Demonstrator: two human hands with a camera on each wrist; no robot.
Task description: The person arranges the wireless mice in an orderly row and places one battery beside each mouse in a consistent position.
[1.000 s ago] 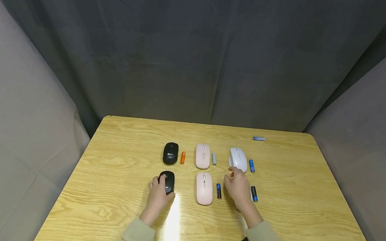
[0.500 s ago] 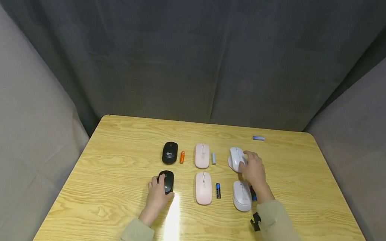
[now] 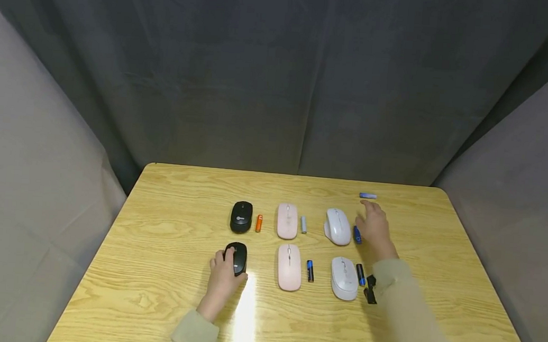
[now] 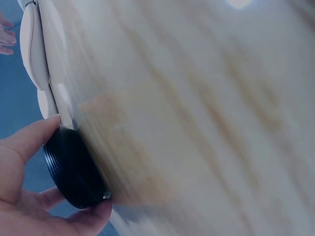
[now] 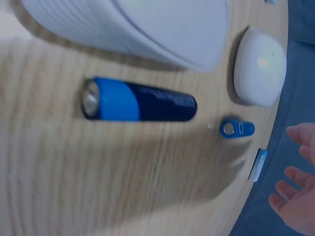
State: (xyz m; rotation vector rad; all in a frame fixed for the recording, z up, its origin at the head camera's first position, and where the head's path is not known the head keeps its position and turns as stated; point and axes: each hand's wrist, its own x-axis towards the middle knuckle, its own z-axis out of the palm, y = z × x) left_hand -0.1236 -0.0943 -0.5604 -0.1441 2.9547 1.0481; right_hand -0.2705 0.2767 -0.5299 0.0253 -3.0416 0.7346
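My left hand (image 3: 221,281) grips the near black computer mouse (image 3: 240,260) on the table, thumb on one side and fingers on the other. In the left wrist view that mouse (image 4: 74,164) shows its ribbed side. My right hand (image 3: 376,230) hovers over the far right of the table with fingers spread and nothing held. Just beyond its fingertips lies a light blue battery (image 3: 367,195) set sideways. A blue battery (image 3: 357,235) lies beside the thumb side of that hand, right of the far white mouse (image 3: 338,227).
Far row: a black mouse (image 3: 241,217), an orange battery (image 3: 258,223), a pink mouse (image 3: 287,221) and a pale battery (image 3: 303,224). Near row: a pink mouse (image 3: 289,267), a dark blue battery (image 3: 310,271), a white mouse (image 3: 344,278) and another dark blue battery (image 3: 360,275).
My right hand has moved from the near white mouse, past the far white mouse, to the far right by the sideways battery. My left hand stays on the black mouse.
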